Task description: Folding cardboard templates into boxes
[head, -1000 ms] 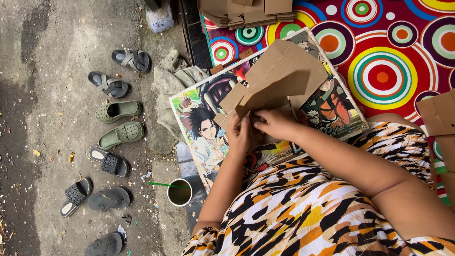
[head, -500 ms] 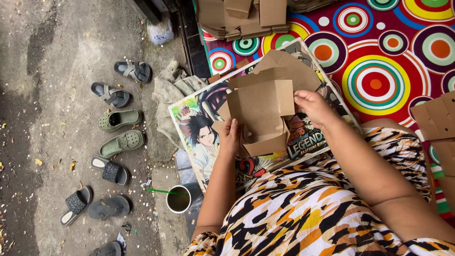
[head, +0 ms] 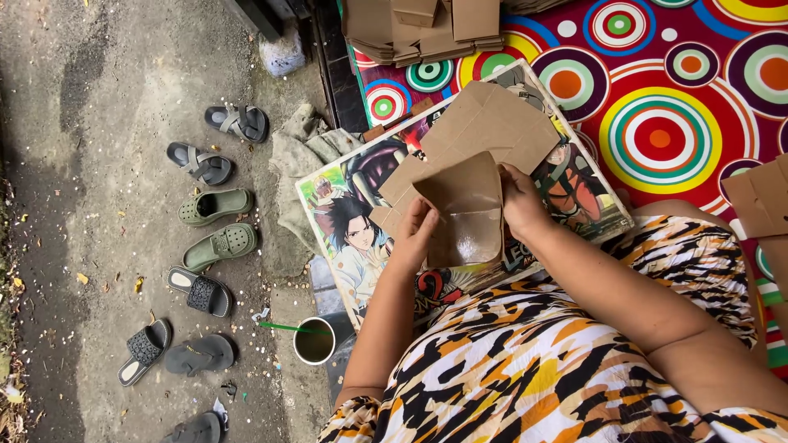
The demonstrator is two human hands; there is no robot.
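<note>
Head view, now. The carton blank (head: pixel 476 164) is brown cardboard, die-cut with notched flaps, partly folded. Its lower panel shows a glossy, paler inner face; the upper panels show plain matte board. It sits above the person's lap, over a picture board (head: pixel 353 238) printed with cartoon figures, which rests on a mat (head: pixel 657 131) patterned with coloured rings.

Orientation: the long axis of the blank runs from lower left to upper right. The unfolded flaps point up and right toward the mat; the folded glossy panel points down toward the lap.

Left hand (head: pixel 414 234): fingers narrow, pressed against the left edge of the glossy panel, holding it. Right hand (head: pixel 521 201): fingers closed on the right edge of the same panel, thumb side on the board.

Surroundings: a stack of flat blanks (head: pixel 419 29) lies at the top edge of the mat. A cup (head: pixel 313 340) with a green straw stands on the ground left of the lap. 4 pairs of sandals (head: pixel 213 246) lie in a column on the concrete.

Change from 0.5 s ago: the blank then stood folded into a boxy form held higher; it is now opened flatter, glossy panel facing up. The right hand has moved down from the upper right corner to the panel's right edge.
</note>
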